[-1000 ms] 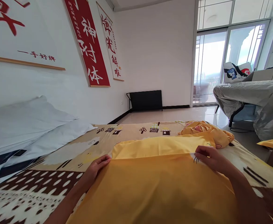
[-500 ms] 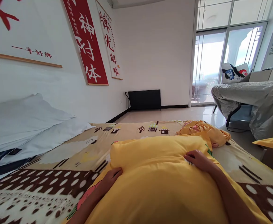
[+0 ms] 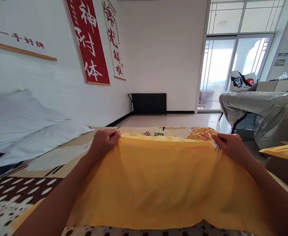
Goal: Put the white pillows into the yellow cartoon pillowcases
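A yellow pillowcase (image 3: 163,183) hangs stretched like a curtain in front of me, its top edge pulled fairly straight. My left hand (image 3: 106,141) is closed on the upper left corner area. At the upper right, my right hand (image 3: 229,144) pinches the cloth beside a small white patch with dark lines. Both hands are raised above the bed, and the lower edge of the cloth dangles over the patterned blanket (image 3: 23,193). Behind the top edge lies a bunched yellow-orange cloth (image 3: 200,133) with a pink print. The cloth hides much of the bed.
White pillows (image 3: 23,121) lie against the left wall. A black folded panel (image 3: 149,103) stands on the floor at the far wall. To the right are a plastic-covered table (image 3: 264,101) and a brown box (image 3: 284,173) with yellow cloth on top. Glass sliding doors (image 3: 232,72) stand behind.
Both hands have risen from the bed, lifting the pillowcase, which lay puffed up on the bed and now hangs upright and taut between them. The view has shifted slightly.
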{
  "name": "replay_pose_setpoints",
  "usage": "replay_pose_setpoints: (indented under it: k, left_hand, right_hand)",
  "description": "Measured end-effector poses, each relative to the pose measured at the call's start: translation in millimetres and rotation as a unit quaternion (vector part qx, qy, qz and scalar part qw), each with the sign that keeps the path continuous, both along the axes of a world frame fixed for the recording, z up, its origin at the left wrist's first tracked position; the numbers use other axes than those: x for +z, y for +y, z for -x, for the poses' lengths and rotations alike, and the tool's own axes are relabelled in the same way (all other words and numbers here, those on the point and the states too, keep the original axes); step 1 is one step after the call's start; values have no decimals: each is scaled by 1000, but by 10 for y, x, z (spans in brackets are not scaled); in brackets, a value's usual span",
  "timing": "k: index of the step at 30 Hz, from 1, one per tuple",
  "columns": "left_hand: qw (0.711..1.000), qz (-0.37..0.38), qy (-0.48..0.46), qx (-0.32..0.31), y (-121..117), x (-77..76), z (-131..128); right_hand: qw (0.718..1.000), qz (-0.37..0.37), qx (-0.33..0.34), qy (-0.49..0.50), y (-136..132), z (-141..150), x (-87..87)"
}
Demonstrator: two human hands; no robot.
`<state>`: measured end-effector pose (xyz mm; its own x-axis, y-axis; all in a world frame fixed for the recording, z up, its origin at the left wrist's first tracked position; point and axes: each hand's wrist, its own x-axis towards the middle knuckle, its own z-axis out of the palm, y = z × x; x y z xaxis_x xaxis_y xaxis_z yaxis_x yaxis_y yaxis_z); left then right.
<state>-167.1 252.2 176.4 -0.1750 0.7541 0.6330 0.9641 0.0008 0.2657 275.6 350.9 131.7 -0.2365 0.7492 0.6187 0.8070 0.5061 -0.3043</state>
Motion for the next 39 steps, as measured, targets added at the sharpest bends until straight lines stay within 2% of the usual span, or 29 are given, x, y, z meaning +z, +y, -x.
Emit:
replay_pose_setpoints:
  k: [2, 4, 6, 9, 11, 13, 14, 16, 21, 23, 25, 27, 29, 32, 34, 36, 37, 39]
  left_hand:
    - [999, -22, 23, 2, 32, 28, 1]
    - [999, 1, 48, -12, 87, -143, 36]
    - [995, 65, 63, -43, 162, -494, 83]
    - [978, 180, 44, -93, 268, -1192, 120]
    - [965, 235, 15, -115, 308, -1620, 117]
    - [957, 260, -11, -126, 328, -1920, 110]
    - [956, 264, -20, -129, 336, -2015, 110]
    - [955, 267, -30, -130, 352, -2112, 117]
    - [953, 274, -20, -127, 358, -2083, 134]
    - [953, 276, -2, -128, 327, -1989, 139]
    - [954, 268, 26, -131, 290, -1811, 133]
    - [960, 243, 51, -129, 274, -1538, 72]
    - [969, 207, 66, -120, 317, -1195, -101]
    - [976, 164, 79, -121, 558, -684, -612]
    - [976, 158, 84, -123, 828, -468, -1028]
    - [975, 169, 82, -116, 1116, -430, -1377]
    - [976, 177, 75, -105, 1244, -487, -1497]
    - [975, 199, 51, -80, 1433, -737, -1615]
  right_hand:
    - [1000, -18, -18, -15, -50, -60, 65]
    - [999, 1, -17, -43, -62, -74, -80]
    - [996, 50, 0, -78, -31, -34, -416]
    - [986, 125, 47, -96, 43, 94, -1082]
    - [986, 138, 60, -70, 68, 177, -1464]
    - [989, 129, 57, -37, 69, 227, -1700]
    - [991, 123, 57, -21, 65, 238, -1759]
    - [991, 118, 63, 0, 59, 246, -1798]
    - [991, 111, 70, 27, 67, 235, -1798]
    - [991, 112, 74, 20, 71, 205, -1771]
    - [991, 119, 64, -18, 68, 173, -1652]
    - [991, 112, 25, -74, 53, 185, -1410]
    - [989, 90, -25, -116, 34, 297, -1065]
    - [985, 68, -31, -158, 74, 701, -524]
    - [983, 68, -8, -170, 195, 1068, -290]
    - [983, 75, -9, -170, 374, 1411, -243]
    - [982, 84, -16, -169, 467, 1548, -295]
    - [980, 106, -33, -163, 621, 1729, -521]
